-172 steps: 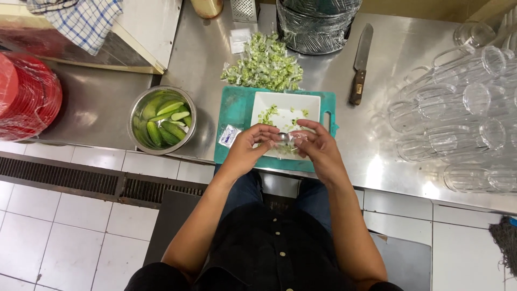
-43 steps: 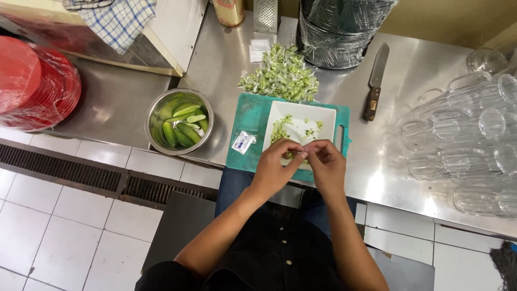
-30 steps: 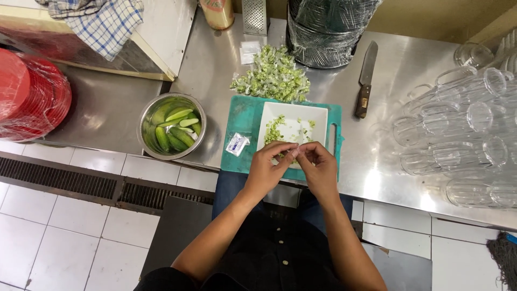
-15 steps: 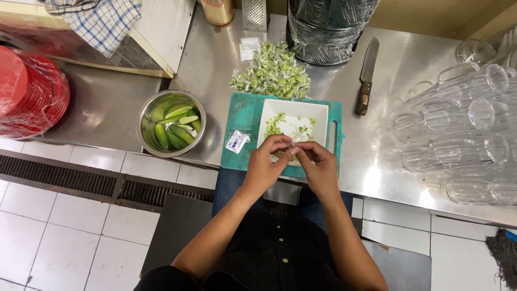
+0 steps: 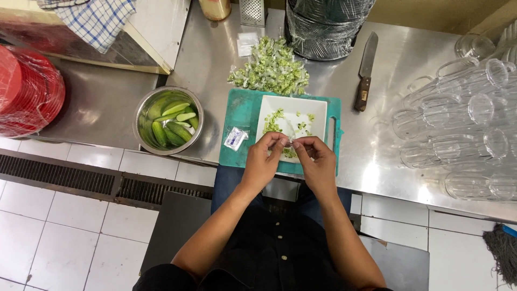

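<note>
L hand [image 5: 264,161] & R hand [image 5: 315,161] fingers both pinched on small clear packet [image 5: 289,143], held over near edge of white tray [image 5: 318,108] w/ chopped greens [image 5: 273,120], on teal board [image 5: 239,108].

Whatever the hands [image 5: 291,156] pinch between their fingertips, above the white tray's [image 5: 318,108] near edge, is too small to tell; the red stack [image 5: 27,91] is cut off at the left edge; the clear cups [image 5: 463,134] run past the desk's right edge; the broom [image 5: 501,253] shows only bristles.
</note>
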